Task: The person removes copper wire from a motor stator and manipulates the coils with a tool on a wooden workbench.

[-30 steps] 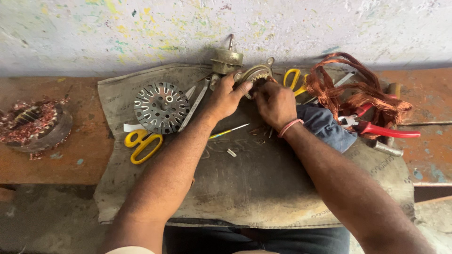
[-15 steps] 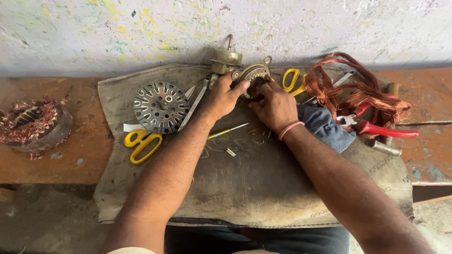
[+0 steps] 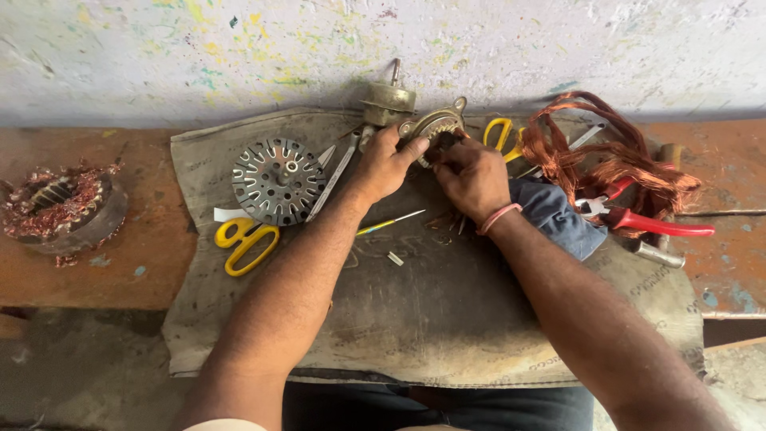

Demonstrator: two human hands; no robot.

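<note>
Copper-wound motor stator (image 3: 437, 132) gripped by both hands at the desk's (image 3: 120, 279) far edge.
Head view: left hand (image 3: 385, 164) clasps its rim, right hand (image 3: 471, 175) pinches the windings; slotted metal disc (image 3: 278, 180) and yellow scissors (image 3: 242, 239) lie left.

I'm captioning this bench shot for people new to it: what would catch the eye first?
Probably the tangle of bright copper wire at the right, beside red-handled pliers. Next, both hands at the cloth's far edge: the left hand and right hand hold a round metal motor part. Left of them lies a slotted metal disc above yellow scissors.
</note>
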